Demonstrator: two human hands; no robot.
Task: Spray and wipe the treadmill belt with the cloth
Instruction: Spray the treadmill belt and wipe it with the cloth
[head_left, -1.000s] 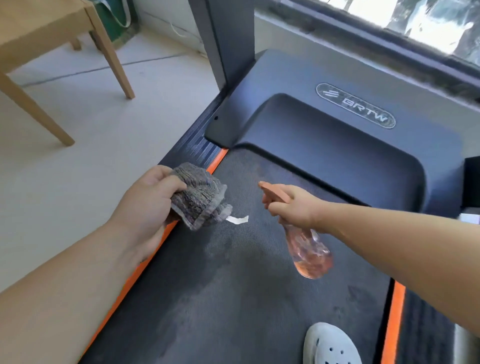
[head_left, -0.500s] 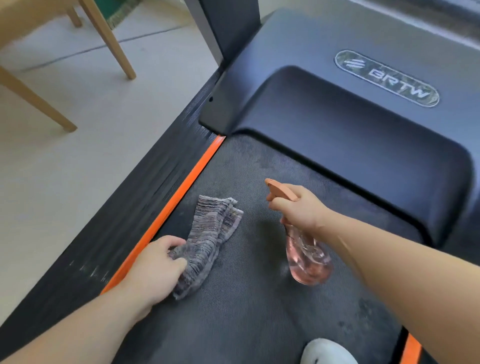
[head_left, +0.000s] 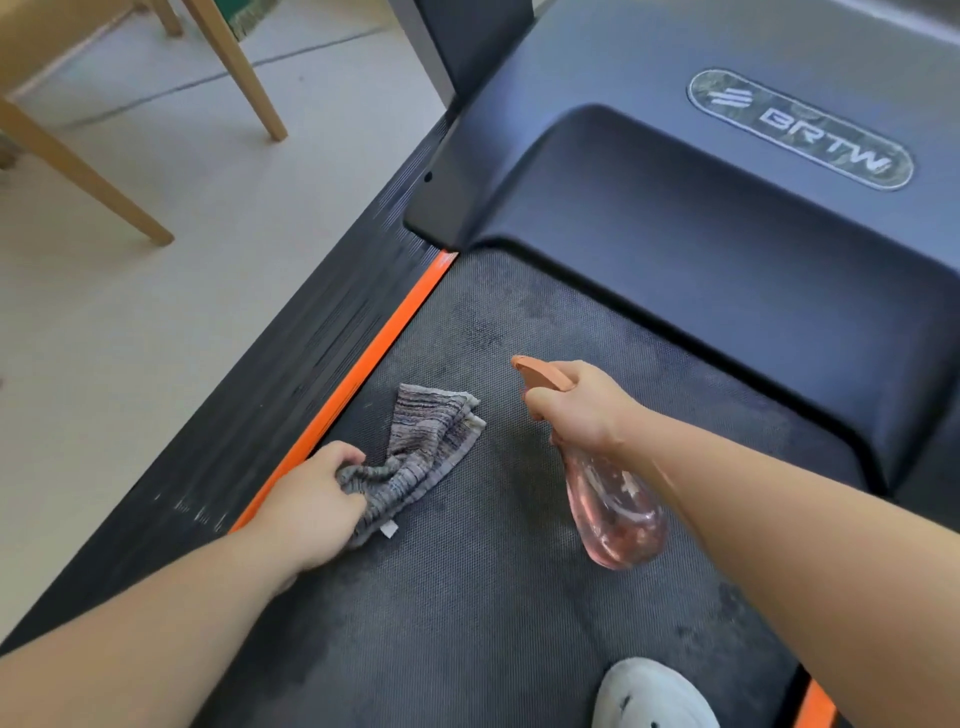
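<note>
The left hand (head_left: 311, 499), lower left of centre, has its fingers (head_left: 347, 460) curled round the bunched end of the grey striped cloth (head_left: 421, 452), whose other end lies flat on the dark treadmill belt (head_left: 493, 597) just beside the orange strip (head_left: 363, 374). Right of centre, the right hand (head_left: 576, 410) holds the pink spray bottle (head_left: 618, 514) by its neck, fingers closed round it, nozzle pointing upper left. A white shoe (head_left: 649, 696) stands on the belt at the bottom edge.

Only readable txt: "BRTW", pale caps w/ a striped logo mark to its left, on an oval badge (head_left: 800, 130) set into the treadmill's dark motor cover (head_left: 675, 218). No other labels or nos. legible.
</note>
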